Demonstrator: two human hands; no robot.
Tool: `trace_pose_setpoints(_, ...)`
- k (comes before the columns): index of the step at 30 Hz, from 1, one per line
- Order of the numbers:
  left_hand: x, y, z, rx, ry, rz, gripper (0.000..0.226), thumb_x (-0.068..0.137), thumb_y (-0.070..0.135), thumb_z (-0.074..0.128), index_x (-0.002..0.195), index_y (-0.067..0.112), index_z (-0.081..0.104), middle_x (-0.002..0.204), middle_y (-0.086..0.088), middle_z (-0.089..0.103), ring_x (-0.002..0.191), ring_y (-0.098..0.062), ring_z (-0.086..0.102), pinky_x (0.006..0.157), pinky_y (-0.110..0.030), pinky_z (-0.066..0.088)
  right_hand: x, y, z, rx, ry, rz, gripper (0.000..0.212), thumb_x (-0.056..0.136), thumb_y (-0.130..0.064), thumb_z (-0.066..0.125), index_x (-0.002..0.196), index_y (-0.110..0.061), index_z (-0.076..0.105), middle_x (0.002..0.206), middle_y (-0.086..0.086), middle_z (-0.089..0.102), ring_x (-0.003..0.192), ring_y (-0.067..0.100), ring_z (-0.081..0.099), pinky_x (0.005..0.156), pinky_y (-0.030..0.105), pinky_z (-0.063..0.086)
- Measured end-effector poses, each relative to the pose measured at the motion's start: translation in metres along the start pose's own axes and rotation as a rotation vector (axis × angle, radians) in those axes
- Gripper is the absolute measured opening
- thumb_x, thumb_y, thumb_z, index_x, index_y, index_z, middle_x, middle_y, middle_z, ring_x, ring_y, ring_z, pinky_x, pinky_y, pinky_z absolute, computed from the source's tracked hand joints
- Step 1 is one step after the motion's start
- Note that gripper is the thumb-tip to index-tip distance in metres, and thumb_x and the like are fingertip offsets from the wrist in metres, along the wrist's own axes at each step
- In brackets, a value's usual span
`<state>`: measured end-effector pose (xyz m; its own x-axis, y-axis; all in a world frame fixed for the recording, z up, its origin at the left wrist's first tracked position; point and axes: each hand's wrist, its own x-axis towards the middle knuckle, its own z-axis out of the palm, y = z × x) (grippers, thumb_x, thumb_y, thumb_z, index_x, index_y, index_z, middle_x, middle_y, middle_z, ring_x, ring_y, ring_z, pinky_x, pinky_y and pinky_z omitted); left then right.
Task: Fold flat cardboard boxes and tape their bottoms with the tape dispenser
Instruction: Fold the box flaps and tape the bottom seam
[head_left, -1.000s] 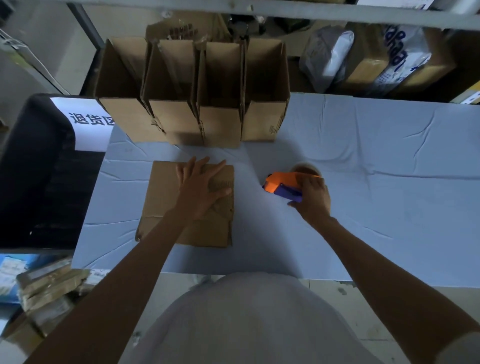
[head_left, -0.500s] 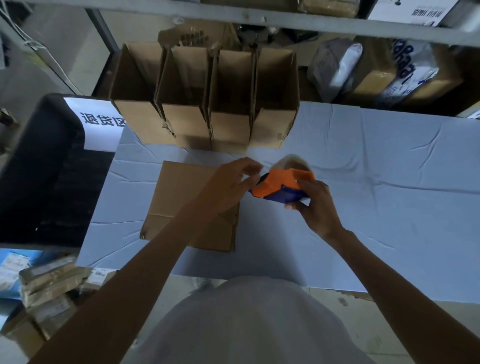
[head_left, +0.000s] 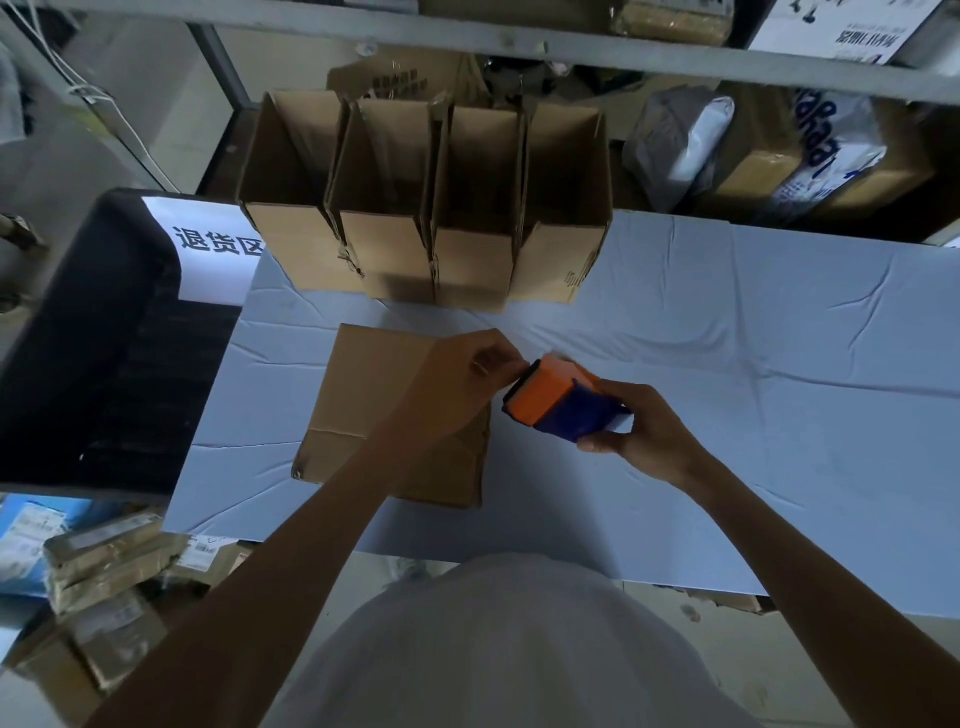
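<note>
Your right hand (head_left: 649, 436) is wrapped round the blue body of the dispenser (head_left: 561, 405), lifted off the table (head_left: 727, 364). Your left hand (head_left: 467, 384) is up at its orange front, fingertips pinched together on the lip, probably after the tape end, though the tape is too thin to see. The flat box (head_left: 374, 395) lies under your left forearm, just in front of four folded boxes (head_left: 426, 208) standing in a row. That flat one should be light and stiff along its panels, and it will bend only at the creases, so take it by opposite edges and push them together to open it. Keep your fingers clear of the dispenser's cutter. Loose tape will cling to anything, so hold it taut.
</note>
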<state>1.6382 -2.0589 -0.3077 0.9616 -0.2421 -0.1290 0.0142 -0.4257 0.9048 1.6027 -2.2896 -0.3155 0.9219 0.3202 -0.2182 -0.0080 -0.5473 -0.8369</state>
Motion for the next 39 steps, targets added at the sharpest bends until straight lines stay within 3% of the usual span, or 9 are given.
trace_pose_setpoints(5,-0.005,0.001,-0.001,0.013,0.082,0.045,0.009,0.088,0.008,0.062,0.087,0.001,0.068,0.077,-0.009,0.065,0.07,-0.017,0.06,0.065,-0.019,0.046,0.001,-0.006,-0.002,-0.006,0.014,-0.006,0.071,0.051,-0.015,0.093,0.107,-0.021,0.05,0.087,-0.003,0.068,0.075,0.012,0.065,0.061,0.02,0.053)
trace_pose_setpoints(8,-0.008,0.0,-0.002,0.112,0.078,-0.077,0.012,0.089,0.013,0.06,0.094,0.009,0.07,0.077,0.008,0.061,0.07,-0.002,0.054,0.066,-0.013,0.042,0.002,-0.011,-0.001,-0.07,0.063,-0.054,0.064,0.052,-0.008,0.088,0.102,-0.023,0.05,0.081,-0.004,0.066,0.069,0.017,0.063,0.056,0.03,0.056)
trace_pose_setpoints(10,-0.008,0.001,-0.005,0.071,0.04,-0.187,0.012,0.089,0.012,0.059,0.083,0.016,0.068,0.071,0.013,0.057,0.066,0.0,0.052,0.064,-0.012,0.042,0.004,-0.01,0.0,-0.137,0.118,-0.076,0.055,0.053,-0.013,0.087,0.097,-0.024,0.055,0.081,-0.009,0.065,0.071,0.013,0.063,0.059,0.035,0.056)
trace_pose_setpoints(15,-0.008,0.007,-0.013,-0.212,-0.035,-0.365,0.027,0.088,0.002,0.058,0.068,0.02,0.061,0.066,0.004,0.059,0.064,-0.009,0.056,0.066,-0.024,0.048,0.01,-0.006,0.0,-0.214,0.123,-0.055,0.057,0.054,-0.038,0.089,0.1,-0.03,0.055,0.083,-0.013,0.066,0.075,0.009,0.065,0.063,0.034,0.057)
trace_pose_setpoints(18,-0.004,0.006,-0.014,-0.178,-0.001,-0.368,0.028,0.088,0.002,0.056,0.068,0.021,0.06,0.066,0.004,0.059,0.063,-0.009,0.055,0.066,-0.025,0.049,0.014,-0.011,0.001,-0.239,0.065,-0.06,0.072,0.048,-0.041,0.088,0.109,-0.032,0.049,0.083,-0.011,0.066,0.072,0.009,0.065,0.062,0.032,0.057)
trace_pose_setpoints(22,-0.002,0.001,-0.017,-0.142,-0.01,-0.377,0.026,0.085,0.0,0.056,0.072,0.021,0.062,0.069,0.003,0.06,0.067,-0.012,0.057,0.072,-0.034,0.05,0.022,-0.014,-0.002,-0.229,0.015,-0.111,0.063,0.055,-0.04,0.087,0.107,-0.032,0.053,0.084,-0.012,0.067,0.076,0.011,0.066,0.064,0.031,0.057)
trace_pose_setpoints(28,-0.003,-0.003,-0.015,-0.067,0.035,-0.403,0.027,0.081,0.0,0.059,0.068,0.023,0.06,0.068,0.005,0.06,0.066,-0.012,0.058,0.068,-0.031,0.051,0.022,-0.021,-0.011,-0.227,-0.103,-0.139,0.066,0.061,-0.066,0.074,0.114,-0.034,0.052,0.094,-0.014,0.067,0.084,0.009,0.066,0.066,0.031,0.058)
trace_pose_setpoints(33,-0.006,-0.006,-0.014,0.064,0.104,-0.345,0.029,0.081,0.003,0.057,0.067,0.028,0.058,0.073,0.004,0.062,0.077,-0.02,0.062,0.076,-0.038,0.054,0.02,-0.018,-0.017,-0.385,-0.114,-0.176,0.066,0.064,-0.056,0.079,0.119,-0.039,0.047,0.098,-0.021,0.063,0.085,0.004,0.064,0.065,0.026,0.058)
trace_pose_setpoints(39,-0.012,-0.007,-0.015,0.155,0.176,-0.329,0.017,0.081,0.006,0.054,0.072,0.018,0.059,0.071,-0.002,0.06,0.071,-0.02,0.056,0.071,-0.038,0.05,0.012,-0.015,-0.017,-0.489,-0.093,-0.127,0.059,0.063,-0.047,0.081,0.113,-0.04,0.049,0.085,-0.023,0.063,0.072,0.0,0.062,0.061,0.023,0.054)
